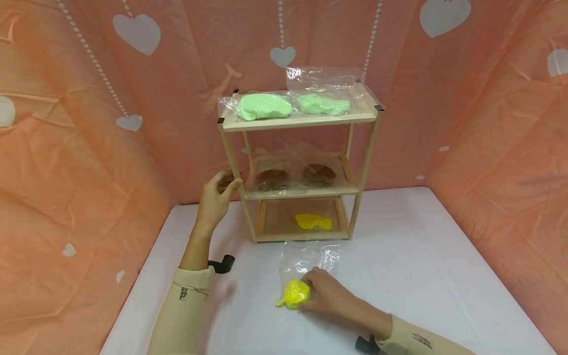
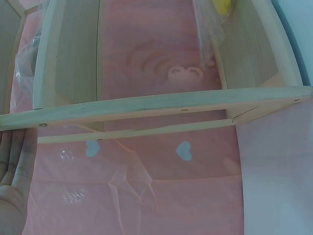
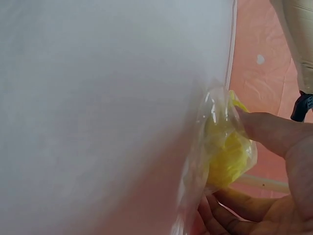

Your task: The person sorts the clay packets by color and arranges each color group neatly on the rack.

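A three-tier wooden rack [image 1: 306, 192] stands on the white table. My left hand [image 1: 214, 199] holds its front left post at the middle shelf, with the thumb in front. In the left wrist view the left fingers [image 2: 14, 152] reach behind the post. My right hand [image 1: 330, 298] pinches a clear plastic bag with a bright yellow lump [image 1: 296, 294] in it, in front of the rack. The right wrist view shows the bag [image 3: 225, 147] between thumb and fingers. Another yellow piece [image 1: 313, 221] lies on the bottom shelf, right of its middle.
Two bagged light green pieces [image 1: 265, 106] lie on the top shelf. On the middle shelf are two bagged round brown things [image 1: 318, 175]. Orange cloth [image 1: 177, 64] with white hearts hangs behind and at both sides. White table surface [image 1: 421, 256] extends to the right.
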`<state>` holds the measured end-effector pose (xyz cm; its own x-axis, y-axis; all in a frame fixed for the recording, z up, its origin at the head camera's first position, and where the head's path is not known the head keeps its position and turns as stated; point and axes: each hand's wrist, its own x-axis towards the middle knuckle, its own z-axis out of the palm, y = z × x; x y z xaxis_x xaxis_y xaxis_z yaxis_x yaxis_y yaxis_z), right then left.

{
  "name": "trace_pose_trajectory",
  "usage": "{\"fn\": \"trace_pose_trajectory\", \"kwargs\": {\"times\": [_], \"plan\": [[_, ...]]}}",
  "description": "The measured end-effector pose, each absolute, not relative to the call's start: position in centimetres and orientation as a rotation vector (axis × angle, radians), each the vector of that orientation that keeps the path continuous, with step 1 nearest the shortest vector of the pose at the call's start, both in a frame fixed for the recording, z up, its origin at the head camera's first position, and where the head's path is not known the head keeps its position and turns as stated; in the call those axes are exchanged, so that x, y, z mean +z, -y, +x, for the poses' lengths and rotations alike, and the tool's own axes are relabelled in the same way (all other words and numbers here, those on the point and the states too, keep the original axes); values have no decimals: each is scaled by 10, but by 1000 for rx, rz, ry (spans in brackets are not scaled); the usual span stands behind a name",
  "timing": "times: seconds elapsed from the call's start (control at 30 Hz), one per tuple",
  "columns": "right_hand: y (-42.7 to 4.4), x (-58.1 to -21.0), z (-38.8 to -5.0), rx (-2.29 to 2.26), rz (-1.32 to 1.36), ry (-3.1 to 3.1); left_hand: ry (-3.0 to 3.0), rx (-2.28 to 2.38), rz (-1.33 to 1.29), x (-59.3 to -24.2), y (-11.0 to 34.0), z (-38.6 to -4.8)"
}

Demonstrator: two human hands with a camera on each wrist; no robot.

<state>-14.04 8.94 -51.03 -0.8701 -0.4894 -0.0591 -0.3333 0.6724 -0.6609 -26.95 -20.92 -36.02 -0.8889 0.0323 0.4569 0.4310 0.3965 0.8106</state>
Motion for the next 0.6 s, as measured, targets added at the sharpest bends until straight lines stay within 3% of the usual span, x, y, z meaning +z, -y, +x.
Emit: {"fn": "trace_pose_trajectory", "kwargs": {"times": [0.6], "plan": [[-85, -504, -138, -915, -712, -2683, 2267, -1496, -425, -361, 210, -272]]}}
